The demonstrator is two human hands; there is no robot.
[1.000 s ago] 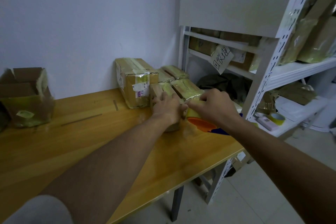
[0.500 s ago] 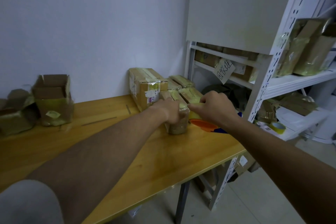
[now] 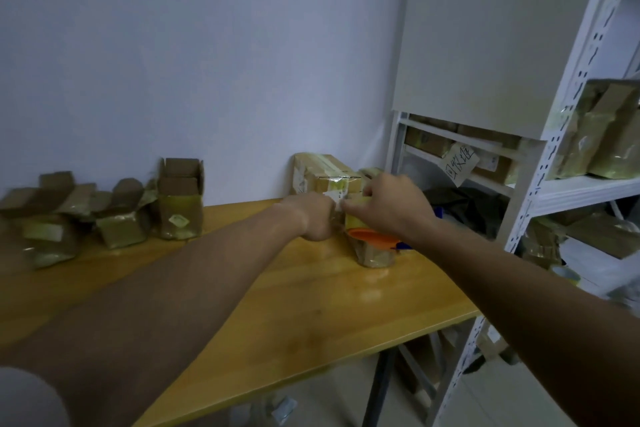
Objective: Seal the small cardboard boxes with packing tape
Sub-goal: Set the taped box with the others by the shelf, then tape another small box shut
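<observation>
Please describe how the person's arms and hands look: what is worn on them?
Both forearms are bare, and the left hand and right hand wear no gloves. No watch, ring or bracelet shows on the visible sides. A pale grey short sleeve appears at the left upper arm, in the bottom corner. The right sleeve is out of view.

Both hands (image 3: 389, 206) have drawn together over the small box (image 3: 375, 253).

A small tape-wrapped cardboard box (image 3: 375, 255) stands on the wooden table's right end, an orange-framed tape dispenser (image 3: 372, 236) touching it.
</observation>
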